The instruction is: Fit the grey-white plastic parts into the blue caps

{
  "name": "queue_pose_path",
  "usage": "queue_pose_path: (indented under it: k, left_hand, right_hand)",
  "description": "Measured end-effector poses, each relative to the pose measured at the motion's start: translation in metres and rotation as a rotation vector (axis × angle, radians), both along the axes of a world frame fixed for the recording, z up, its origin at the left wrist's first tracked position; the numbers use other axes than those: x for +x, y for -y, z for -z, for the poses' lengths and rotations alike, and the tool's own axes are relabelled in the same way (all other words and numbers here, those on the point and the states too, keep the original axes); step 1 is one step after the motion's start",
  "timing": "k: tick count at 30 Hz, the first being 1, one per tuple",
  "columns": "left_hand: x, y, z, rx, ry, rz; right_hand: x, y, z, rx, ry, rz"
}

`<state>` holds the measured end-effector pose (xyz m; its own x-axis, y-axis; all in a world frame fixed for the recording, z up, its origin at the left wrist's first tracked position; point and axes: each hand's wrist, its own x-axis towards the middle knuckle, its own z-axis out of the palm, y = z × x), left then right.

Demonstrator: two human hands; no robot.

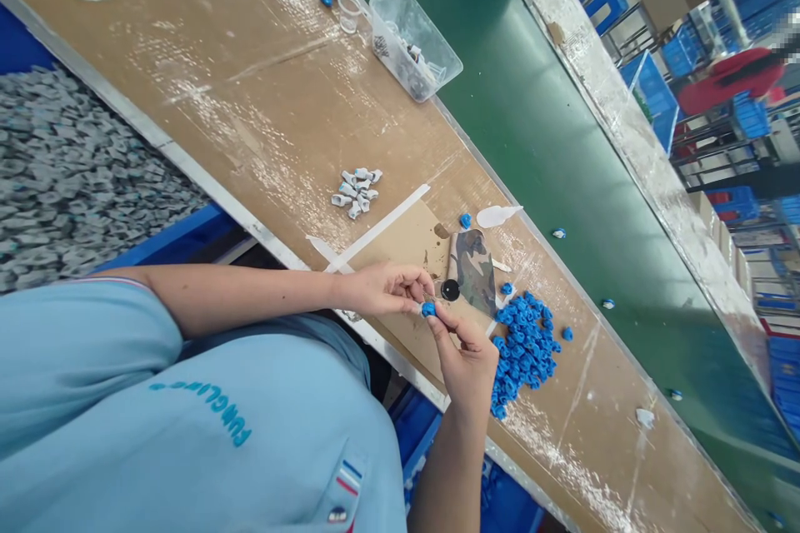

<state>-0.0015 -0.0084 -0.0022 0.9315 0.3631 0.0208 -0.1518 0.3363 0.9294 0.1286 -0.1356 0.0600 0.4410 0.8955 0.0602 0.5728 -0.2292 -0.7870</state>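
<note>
I see the left hand (391,287) and the right hand (468,354) pinching one blue piece (428,310) between them, probably for steadiness. Beside the right lies the blue pile (525,341), perhaps for easy reach; beyond is the green belt (531,108).

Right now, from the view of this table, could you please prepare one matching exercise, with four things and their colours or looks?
1. part held by the left hand and right hand
2. box on the table
3. cloth-like piece
4. round object beside that piece

A. camouflage-patterned
B. black
C. blue
D. see-through

Pairs: 1-C, 2-D, 3-A, 4-B
</note>
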Motion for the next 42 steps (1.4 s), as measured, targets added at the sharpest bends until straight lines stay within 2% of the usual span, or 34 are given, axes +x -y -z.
queue_pose_path:
  k: [3, 6, 15, 21, 29, 36, 42]
  left_hand:
    - [0.000, 0.001, 0.001, 0.012, -0.025, 0.022]
    - [0.000, 0.002, 0.000, -0.050, -0.039, 0.034]
    - [0.000, -0.002, -0.005, -0.207, -0.099, -0.002]
    - [0.000, -0.003, -0.002, -0.243, -0.118, 0.020]
    - [0.000, -0.007, -0.001, -0.058, -0.255, 0.207]
    - [-0.002, -0.010, -0.013, 0.003, -0.303, 0.242]
    - [-0.001, -0.008, -0.010, -0.038, -0.316, 0.207]
  right_hand:
    - [0.003, 0.001, -0.002, -0.050, -0.012, -0.049]
    - [0.005, 0.003, -0.002, -0.112, -0.049, -0.042]
    - [-0.012, 0.009, 0.024, -0.006, -0.268, 0.227]
    - [-0.015, 0.008, 0.029, 0.018, -0.366, 0.300]
    - [-0.022, 0.007, 0.030, 0.038, -0.454, 0.353]
    - [-0.022, 0.008, 0.032, 0.053, -0.424, 0.332]
    - [-0.021, 0.011, 0.037, 0.058, -0.353, 0.270]
